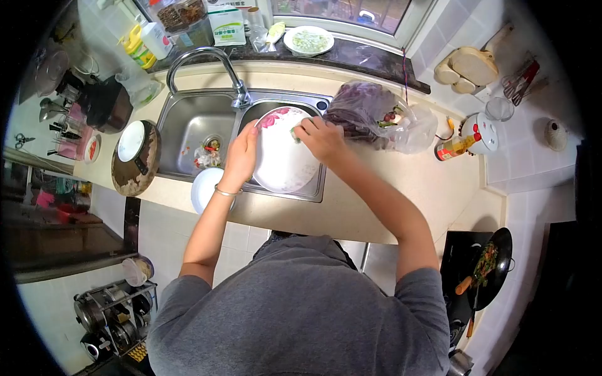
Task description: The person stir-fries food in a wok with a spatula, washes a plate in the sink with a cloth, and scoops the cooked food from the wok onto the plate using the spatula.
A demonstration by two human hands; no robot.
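Note:
A large oval white plate (282,160) with pink flowers along its rim is tilted over the right sink basin. My left hand (241,153) grips the plate's left edge, a bangle on its wrist. Bent fingers of my right hand (320,138) press on the plate's upper right face. Something small and greenish shows at those fingertips, too hidden to name. Left of the plate, a white bowl (204,188) sits at the sink's front edge, partly behind my left forearm. Food scraps (207,156) lie around the drain of the left basin (188,128).
The faucet (238,88) arches over the left basin. Plastic bags of produce (364,113) rest right of the sink, a bottle (454,147) beyond them. A round chopping board (150,166) carries a small white plate (131,141) and a knife. A wok (498,269) with food stands right.

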